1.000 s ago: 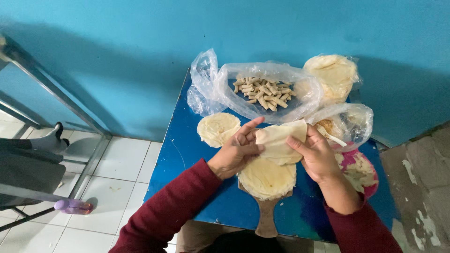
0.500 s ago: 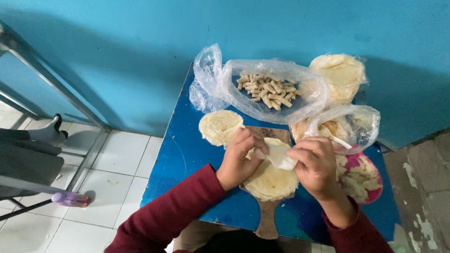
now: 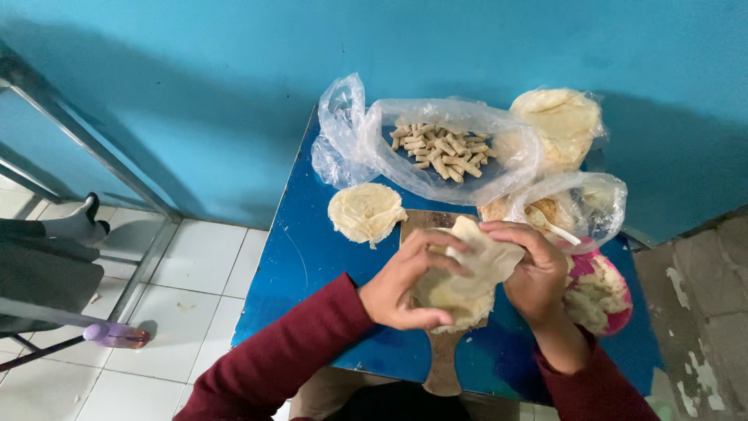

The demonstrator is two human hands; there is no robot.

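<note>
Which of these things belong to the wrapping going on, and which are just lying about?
In use: left hand, right hand, folded wrapper, wrapper stack, wooden board, bag of finished rolls.

Lying about: purple bottle on the floor, metal frame.

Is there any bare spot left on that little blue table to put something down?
Yes: the near left corner of the blue table, bordered by the round wrapper and the left hand. The far side is crowded with the bag of rolls, the wrapper stack and the pink bowl.
</note>
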